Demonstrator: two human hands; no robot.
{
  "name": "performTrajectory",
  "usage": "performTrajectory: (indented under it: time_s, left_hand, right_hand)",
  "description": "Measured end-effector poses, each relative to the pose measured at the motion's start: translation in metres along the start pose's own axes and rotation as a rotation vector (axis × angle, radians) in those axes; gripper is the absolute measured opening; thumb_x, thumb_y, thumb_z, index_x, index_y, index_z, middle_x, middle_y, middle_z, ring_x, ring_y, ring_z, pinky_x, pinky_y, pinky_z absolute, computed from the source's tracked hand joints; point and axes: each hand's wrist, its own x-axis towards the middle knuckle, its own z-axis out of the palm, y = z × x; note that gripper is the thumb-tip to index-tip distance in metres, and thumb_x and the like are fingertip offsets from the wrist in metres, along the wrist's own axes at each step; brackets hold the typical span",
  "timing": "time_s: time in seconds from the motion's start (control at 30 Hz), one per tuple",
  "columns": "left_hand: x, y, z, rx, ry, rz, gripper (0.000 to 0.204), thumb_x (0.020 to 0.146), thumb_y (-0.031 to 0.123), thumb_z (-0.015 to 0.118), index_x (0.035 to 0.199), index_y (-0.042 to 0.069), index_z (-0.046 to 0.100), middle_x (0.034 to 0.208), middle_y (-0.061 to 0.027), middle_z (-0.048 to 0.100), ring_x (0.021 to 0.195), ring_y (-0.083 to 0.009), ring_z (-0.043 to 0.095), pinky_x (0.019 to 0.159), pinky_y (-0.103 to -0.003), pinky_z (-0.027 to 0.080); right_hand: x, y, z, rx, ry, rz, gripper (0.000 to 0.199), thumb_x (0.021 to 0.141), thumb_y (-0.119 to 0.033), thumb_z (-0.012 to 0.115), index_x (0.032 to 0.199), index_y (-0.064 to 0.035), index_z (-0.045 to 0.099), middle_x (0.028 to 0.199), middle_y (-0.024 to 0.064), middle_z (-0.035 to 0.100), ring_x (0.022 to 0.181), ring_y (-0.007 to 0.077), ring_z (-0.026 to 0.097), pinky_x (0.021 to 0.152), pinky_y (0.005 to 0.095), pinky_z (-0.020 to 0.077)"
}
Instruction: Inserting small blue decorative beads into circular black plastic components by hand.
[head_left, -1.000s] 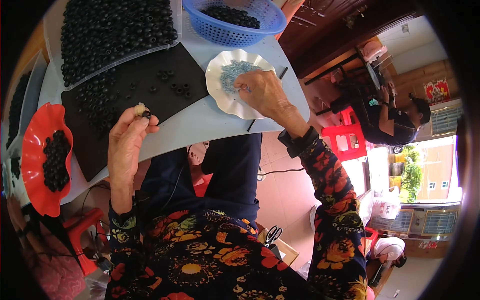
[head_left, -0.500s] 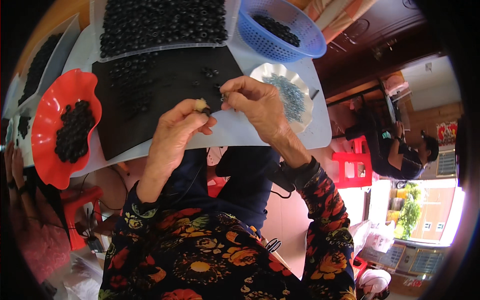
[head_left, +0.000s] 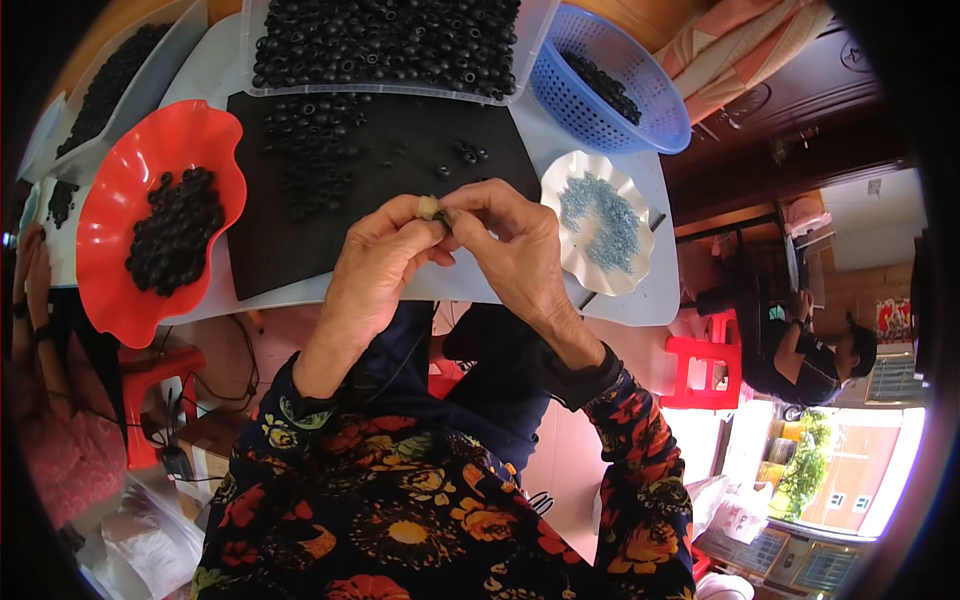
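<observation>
Over the front of the black mat, my two hands meet. The fingers of my left hand pinch a small black bead, mostly hidden by the fingertips. A pale yellow bit shows at its index fingertip; I cannot tell its kind. My right hand is closed, thumb and index fingertip pressed at the bead; whatever lies between them is too small to make out. Behind my hands, loose black beads lie scattered on the mat. To the right, a white scalloped dish holds tiny pale blue clear pieces.
A clear bin of black beads stands at the back. A red wavy-edged dish with black beads is on the left, a blue basket at back right. Another person's hands are at far left; a person sits at right.
My right hand has come in to meet the left, closing the gap between their fingertips. The whole view has shifted a little, so table things appear farther right.
</observation>
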Motion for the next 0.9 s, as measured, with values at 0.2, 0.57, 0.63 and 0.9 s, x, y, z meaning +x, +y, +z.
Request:
performTrajectory:
  time_s: [0.2, 0.57, 0.63, 0.9]
  left_hand:
    - [-0.004, 0.004, -0.009, -0.057, 0.073, 0.060, 0.013, 0.089, 0.004, 0.054, 0.099, -0.001, 0.061, 0.090, -0.0086, 0.065, 0.081, -0.0153, 0.062, 0.074, -0.028, 0.050]
    - [-0.008, 0.009, -0.019, 0.134, 0.081, 0.000, 0.017, 0.090, 0.005, 0.051, 0.105, 0.000, 0.057, 0.088, -0.0098, 0.063, 0.079, -0.0162, 0.059, 0.075, -0.030, 0.047]
    - [-0.007, 0.007, -0.021, 0.134, 0.079, 0.003, 0.017, 0.090, 0.005, 0.051, 0.105, 0.000, 0.057, 0.088, -0.0099, 0.063, 0.079, -0.0165, 0.059, 0.076, -0.030, 0.047]
    - [-0.007, 0.008, -0.019, 0.155, 0.082, 0.003, 0.017, 0.091, 0.006, 0.051, 0.105, 0.000, 0.058, 0.087, -0.0098, 0.063, 0.078, -0.0162, 0.059, 0.075, -0.030, 0.048]
  right_hand:
    - [0.014, -0.006, 0.005, -0.030, -0.069, 0.039, 0.009, 0.082, -0.005, 0.062, 0.087, -0.0015, 0.068, 0.073, 0.0028, 0.064, 0.065, 0.0099, 0.060, 0.061, 0.0250, 0.0471]
    - [0.093, 0.015, 0.030, -0.670, -0.393, -0.545, 0.016, 0.073, 0.000, 0.065, 0.089, -0.0017, 0.066, 0.080, 0.0087, 0.064, 0.064, 0.0192, 0.062, 0.060, 0.0303, 0.0503]
    - [0.091, 0.015, 0.029, -0.641, -0.384, -0.487, 0.017, 0.073, 0.001, 0.065, 0.089, -0.0025, 0.066, 0.080, 0.0075, 0.063, 0.066, 0.0171, 0.062, 0.060, 0.0285, 0.0503]
    - [0.058, -0.003, 0.001, -0.049, -0.221, 0.081, 0.012, 0.078, -0.005, 0.066, 0.089, 0.0007, 0.066, 0.076, 0.0027, 0.066, 0.071, 0.0074, 0.062, 0.064, 0.0236, 0.0503]
